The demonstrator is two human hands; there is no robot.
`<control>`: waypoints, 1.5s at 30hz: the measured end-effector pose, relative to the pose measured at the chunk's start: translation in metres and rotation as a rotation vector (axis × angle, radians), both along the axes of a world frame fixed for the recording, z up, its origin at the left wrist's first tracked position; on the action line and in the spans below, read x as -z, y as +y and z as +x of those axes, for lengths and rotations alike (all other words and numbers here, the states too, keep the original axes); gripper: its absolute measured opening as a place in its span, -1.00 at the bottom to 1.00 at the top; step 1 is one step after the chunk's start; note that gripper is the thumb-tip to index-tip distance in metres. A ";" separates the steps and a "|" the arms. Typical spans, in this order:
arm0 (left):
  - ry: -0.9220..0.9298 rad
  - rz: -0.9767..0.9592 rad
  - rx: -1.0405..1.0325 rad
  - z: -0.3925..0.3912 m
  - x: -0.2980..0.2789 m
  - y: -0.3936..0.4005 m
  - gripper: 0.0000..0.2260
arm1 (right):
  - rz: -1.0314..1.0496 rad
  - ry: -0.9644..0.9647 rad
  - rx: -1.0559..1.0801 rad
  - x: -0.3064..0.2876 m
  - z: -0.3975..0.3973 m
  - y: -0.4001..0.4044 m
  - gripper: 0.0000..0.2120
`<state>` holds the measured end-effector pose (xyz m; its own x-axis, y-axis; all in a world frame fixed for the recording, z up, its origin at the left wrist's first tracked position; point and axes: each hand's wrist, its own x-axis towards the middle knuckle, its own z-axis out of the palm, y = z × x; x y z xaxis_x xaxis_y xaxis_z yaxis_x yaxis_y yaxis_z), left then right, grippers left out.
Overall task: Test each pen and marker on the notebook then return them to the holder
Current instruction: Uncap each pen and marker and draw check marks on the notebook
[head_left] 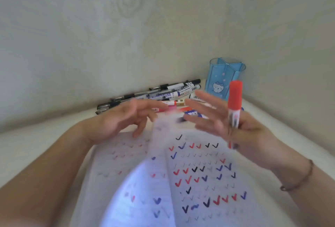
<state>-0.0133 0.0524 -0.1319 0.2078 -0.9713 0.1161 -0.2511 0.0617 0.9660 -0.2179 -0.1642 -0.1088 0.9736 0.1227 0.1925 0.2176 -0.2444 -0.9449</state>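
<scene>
1. We see a pale, off-white table (27,141) running back to a cream wall (90,27) with a faint swirling pattern; table and wall meet just beyond the hands.
2. An open notebook (199,181) lies under both hands, its right page covered in red, blue and black ticks (the left page is fainter and blurred).
3. Our left hand (123,118) hovers above the notebook's top left, fingers loosely spread and holding nothing.
4. Our right hand (226,123) holds a red marker (235,100) upright, cap on top, tucked at the thumb side while the fingers fan out straight.
5. A pile of pens and markers (163,92) lies beyond the fingertips, against the wall.
6. A blue holder (223,80) stands just behind the red marker.
</scene>
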 end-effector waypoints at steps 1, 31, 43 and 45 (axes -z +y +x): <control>0.142 -0.014 -0.010 0.003 -0.003 0.005 -0.18 | -0.084 -0.048 0.156 0.001 0.000 -0.008 -0.57; -0.946 0.402 -0.127 -0.057 -0.016 -0.014 -0.32 | -0.858 -0.025 0.180 0.000 0.000 -0.015 -0.83; -0.782 0.398 -0.066 -0.037 0.004 -0.013 -0.24 | -1.024 -0.073 0.310 0.024 0.049 0.047 -0.66; -0.799 0.445 -0.063 -0.036 0.004 -0.012 -0.27 | -1.117 -0.117 0.322 0.025 0.047 0.055 -0.65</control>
<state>-0.0492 0.0403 -0.1357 0.2811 -0.9503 -0.1340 -0.8448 -0.3113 0.4352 -0.1705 -0.1096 -0.1341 0.9741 0.0312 0.2238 0.0656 -0.9868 -0.1481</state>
